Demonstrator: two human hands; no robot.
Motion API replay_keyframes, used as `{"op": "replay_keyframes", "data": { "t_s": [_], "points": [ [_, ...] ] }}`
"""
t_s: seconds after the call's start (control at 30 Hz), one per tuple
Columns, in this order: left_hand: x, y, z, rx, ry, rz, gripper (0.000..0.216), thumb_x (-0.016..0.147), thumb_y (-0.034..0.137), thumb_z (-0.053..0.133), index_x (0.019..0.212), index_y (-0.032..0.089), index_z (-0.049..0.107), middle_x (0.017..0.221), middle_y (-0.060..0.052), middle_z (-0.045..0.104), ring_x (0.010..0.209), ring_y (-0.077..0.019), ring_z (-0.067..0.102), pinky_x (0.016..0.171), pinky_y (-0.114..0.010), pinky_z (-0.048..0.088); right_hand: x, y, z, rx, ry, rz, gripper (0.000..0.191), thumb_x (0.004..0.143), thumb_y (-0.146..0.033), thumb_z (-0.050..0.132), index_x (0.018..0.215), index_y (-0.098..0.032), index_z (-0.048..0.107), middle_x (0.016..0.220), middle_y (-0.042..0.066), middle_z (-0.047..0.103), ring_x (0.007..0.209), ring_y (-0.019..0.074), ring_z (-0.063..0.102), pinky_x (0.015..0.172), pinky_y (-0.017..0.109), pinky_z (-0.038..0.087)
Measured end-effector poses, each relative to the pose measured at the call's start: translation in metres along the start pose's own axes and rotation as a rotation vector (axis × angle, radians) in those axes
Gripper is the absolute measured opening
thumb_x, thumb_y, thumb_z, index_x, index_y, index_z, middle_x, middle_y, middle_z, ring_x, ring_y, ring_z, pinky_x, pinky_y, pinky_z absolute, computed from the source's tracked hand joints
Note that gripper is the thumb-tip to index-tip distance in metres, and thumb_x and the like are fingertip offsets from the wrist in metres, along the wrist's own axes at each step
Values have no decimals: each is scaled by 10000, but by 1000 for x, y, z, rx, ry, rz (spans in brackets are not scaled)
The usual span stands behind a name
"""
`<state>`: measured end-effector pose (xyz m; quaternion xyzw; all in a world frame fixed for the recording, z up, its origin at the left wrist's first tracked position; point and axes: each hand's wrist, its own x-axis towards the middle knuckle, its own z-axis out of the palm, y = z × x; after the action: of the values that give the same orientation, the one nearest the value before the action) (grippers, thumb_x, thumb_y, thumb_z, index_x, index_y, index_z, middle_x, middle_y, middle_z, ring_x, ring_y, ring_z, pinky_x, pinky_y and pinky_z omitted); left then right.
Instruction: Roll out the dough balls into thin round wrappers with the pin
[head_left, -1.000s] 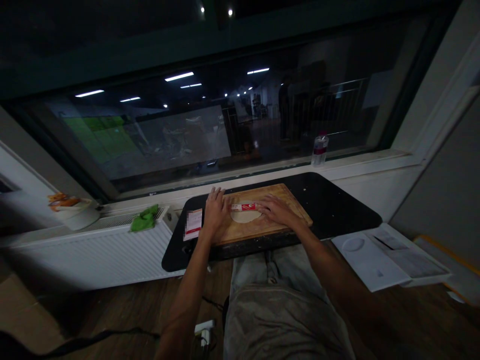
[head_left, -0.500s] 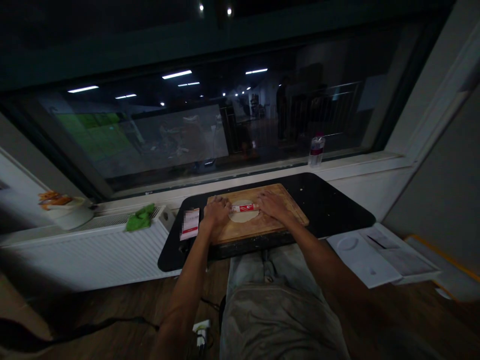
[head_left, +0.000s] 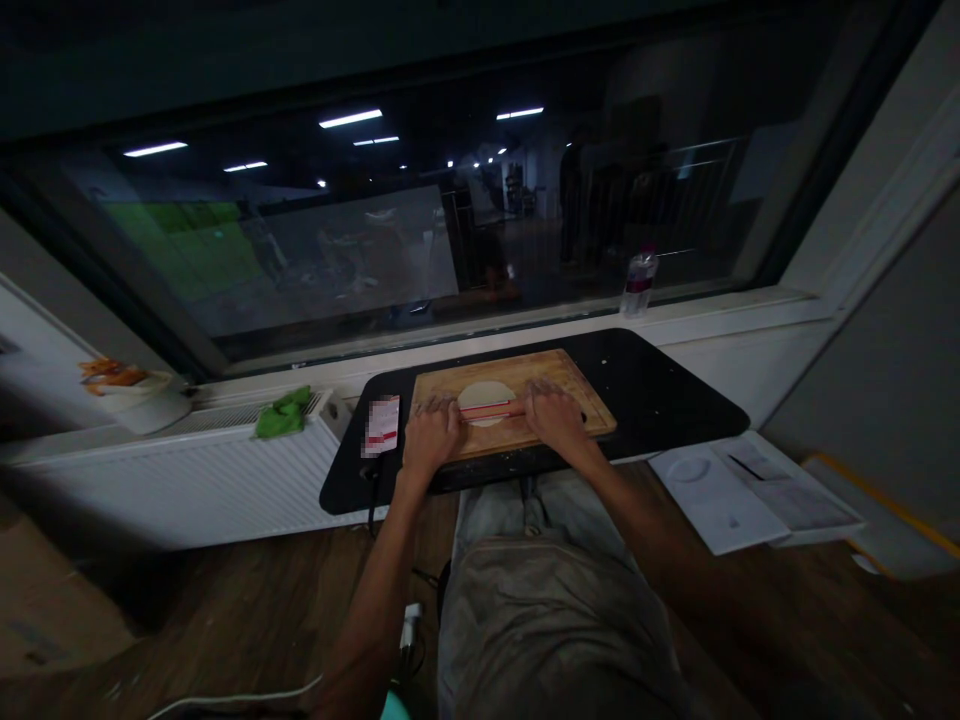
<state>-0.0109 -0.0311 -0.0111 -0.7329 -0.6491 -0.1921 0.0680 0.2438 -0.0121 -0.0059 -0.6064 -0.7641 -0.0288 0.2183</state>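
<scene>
A flat round of dough (head_left: 486,391) lies on the wooden cutting board (head_left: 536,365). Across its near part rests a rolling pin (head_left: 490,411) with a red and white label around its middle. My left hand (head_left: 434,432) is closed over the pin's left end, and my right hand (head_left: 553,414) over its right end. Both hands sit low over the board, and most of each fingertip is hidden behind the knuckles. Most of the dough shows beyond the pin, with a thin strip on the near side.
The board lies on a black table (head_left: 660,395). Left of it is a phone (head_left: 383,425) with a lit screen. A green cloth (head_left: 283,413) hangs on the radiator (head_left: 187,490). A bottle (head_left: 639,285) stands on the windowsill. Right of the table is an open white box (head_left: 712,500).
The rolling pin has moved toward me over the dough, turning so its label looks different. Both hands moved with it. The camera view has shifted slightly.
</scene>
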Motion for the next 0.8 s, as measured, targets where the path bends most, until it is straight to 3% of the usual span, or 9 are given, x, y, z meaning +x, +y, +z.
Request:
{"op": "replay_keyframes", "data": {
  "t_s": [0.2,0.4,0.63,0.8],
  "points": [
    [-10,-6,5,-73,28,51,529,1184,352,318,1480,203,731,1574,-116,727,1580,-292,572,1382,-495,372,-20,1,3,50,52,27,493,1173,-262,381,1487,-100,726,1569,241,695,1546,343,577,1316,499,395],
    [-17,-6,9,-83,29,44,529,1186,353,312,1533,240,695,1617,-78,700,1612,-296,535,1408,-550,328,-29,3,6,31,81,22,511,1176,-278,347,1461,-108,735,1557,232,703,1534,346,572,1302,504,399],
    [-5,-4,6,-58,11,51,533,1190,360,311,1508,235,720,1589,-80,722,1588,-295,566,1397,-505,356,-11,3,0,-34,43,0,450,1157,-254,384,1221,-148,817,1354,226,790,1360,360,665,1226,500,452],
    [4,3,3,-46,6,28,504,1179,348,358,1433,218,774,1544,-115,748,1577,-328,581,1363,-531,398,9,5,0,-96,6,-10,426,1154,-252,413,1205,-142,821,1335,203,805,1318,340,696,1181,450,487]
  ]
}}
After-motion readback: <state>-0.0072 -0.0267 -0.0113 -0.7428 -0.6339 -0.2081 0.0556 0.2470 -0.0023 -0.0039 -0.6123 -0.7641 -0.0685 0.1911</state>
